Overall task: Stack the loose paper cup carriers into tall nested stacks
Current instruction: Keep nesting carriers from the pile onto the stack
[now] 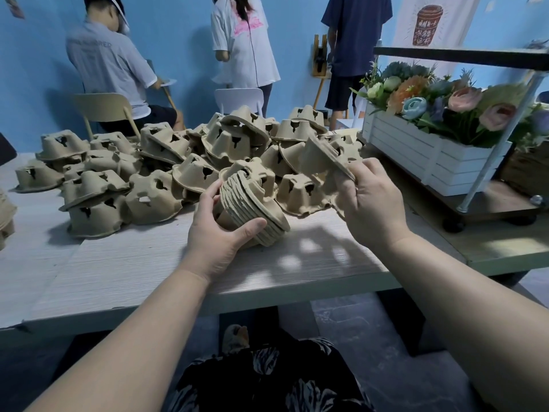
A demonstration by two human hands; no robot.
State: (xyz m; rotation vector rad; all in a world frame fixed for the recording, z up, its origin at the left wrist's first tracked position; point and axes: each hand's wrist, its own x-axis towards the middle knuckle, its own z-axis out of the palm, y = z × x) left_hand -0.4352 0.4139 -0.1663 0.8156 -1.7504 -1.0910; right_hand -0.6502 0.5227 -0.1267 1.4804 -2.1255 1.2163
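Brown pulp carriers, nested into a short stack [252, 200], sit tilted in our left hand [217, 233], thumb and fingers curled round it just above the table [133, 263]. Our right hand [371, 200] pinches a single carrier [323, 159] beside it. Behind both, the loose pile [166, 162] sprawls across the tabletop, near a white flower box [416, 150].

tan carriers [154, 173], pale woodgrain table [133, 269], blue wall [35, 69], white planter [416, 150]
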